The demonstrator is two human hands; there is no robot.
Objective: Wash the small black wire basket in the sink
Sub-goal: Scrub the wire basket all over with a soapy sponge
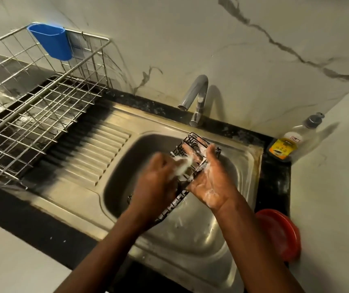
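Observation:
The small black wire basket (190, 144) is tilted over the steel sink (199, 235) bowl, its far end raised. My right hand (209, 182), covered in suds, grips the basket along its right side. My left hand (158, 182) is blurred and closed on a foamy white scrubber (182, 166) pressed against the basket's wires. Both hands hide much of the basket. No water comes from the faucet (194, 98).
A large steel dish rack (32, 106) with a blue cup (52, 42) hanging on it stands at the left, beside the ribbed drainboard (97, 149). A soap dispenser bottle (292, 138) sits in the back right corner. A red lid (281, 233) lies on the right counter.

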